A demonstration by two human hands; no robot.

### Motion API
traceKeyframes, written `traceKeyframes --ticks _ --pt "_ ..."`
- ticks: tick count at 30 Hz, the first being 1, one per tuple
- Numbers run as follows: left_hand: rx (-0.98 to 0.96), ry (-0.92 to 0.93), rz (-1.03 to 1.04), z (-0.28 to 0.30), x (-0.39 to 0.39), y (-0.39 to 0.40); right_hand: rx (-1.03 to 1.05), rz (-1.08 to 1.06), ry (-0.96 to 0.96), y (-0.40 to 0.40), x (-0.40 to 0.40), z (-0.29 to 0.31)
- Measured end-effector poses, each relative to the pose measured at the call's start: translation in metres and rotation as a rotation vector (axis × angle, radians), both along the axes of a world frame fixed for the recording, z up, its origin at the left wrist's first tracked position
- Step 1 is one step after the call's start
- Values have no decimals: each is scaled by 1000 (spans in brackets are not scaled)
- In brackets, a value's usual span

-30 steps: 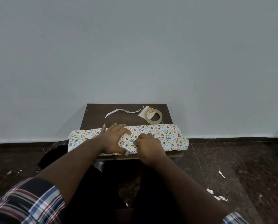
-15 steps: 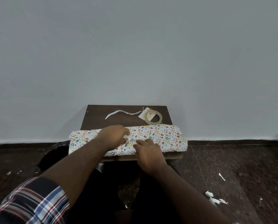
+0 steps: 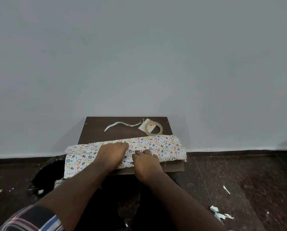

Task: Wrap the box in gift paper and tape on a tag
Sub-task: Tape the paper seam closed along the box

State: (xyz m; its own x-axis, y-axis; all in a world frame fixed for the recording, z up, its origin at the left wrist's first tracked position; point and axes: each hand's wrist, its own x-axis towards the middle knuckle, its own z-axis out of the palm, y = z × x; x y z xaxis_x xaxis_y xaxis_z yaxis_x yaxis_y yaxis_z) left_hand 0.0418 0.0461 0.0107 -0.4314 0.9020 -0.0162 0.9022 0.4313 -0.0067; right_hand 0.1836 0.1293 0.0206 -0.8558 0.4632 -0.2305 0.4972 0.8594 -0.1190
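Both hands press the gift paper (image 3: 164, 145) — tape roll (image 3: 154, 129) print illegible.

The paper (image 3: 157, 144) looks thin and matt, creased where it folds, printed with small coloured shapes. The table (image 3: 96, 129) is dark wood with a dull, smooth top. The tape (image 3: 153, 128) is clear, glossy plastic (slightly yellowish). The floor (image 3: 239, 180) is speckled stone.

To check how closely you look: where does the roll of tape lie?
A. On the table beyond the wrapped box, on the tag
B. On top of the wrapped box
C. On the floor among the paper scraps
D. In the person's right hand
A: the tape roll lies flat on the table beyond the wrapped box, overlapping the tag.
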Motion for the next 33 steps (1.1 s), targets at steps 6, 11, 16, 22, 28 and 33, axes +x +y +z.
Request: traceKeyframes --ticks 6,11,16,22,28,33 --pt "-6 -4 26 1 8 -4 -16 -11 2 0 -1 1" --pt "62 -98 -30 -10 5 -10 -32 -11 28 1 1 1" --pt "-29 -220 -63 -17 -1 -20 -12 -18 53 1 1 6" --pt "-30 -216 -106 -11 -2 -19 14 -38 60 0 0 7" --pt "-35 -253 -90 -9 -7 -20 32 -26 65 -5 -1 0" --pt "-64 -255 -93 -8 -15 -19 50 -37 46 -3 -4 1"
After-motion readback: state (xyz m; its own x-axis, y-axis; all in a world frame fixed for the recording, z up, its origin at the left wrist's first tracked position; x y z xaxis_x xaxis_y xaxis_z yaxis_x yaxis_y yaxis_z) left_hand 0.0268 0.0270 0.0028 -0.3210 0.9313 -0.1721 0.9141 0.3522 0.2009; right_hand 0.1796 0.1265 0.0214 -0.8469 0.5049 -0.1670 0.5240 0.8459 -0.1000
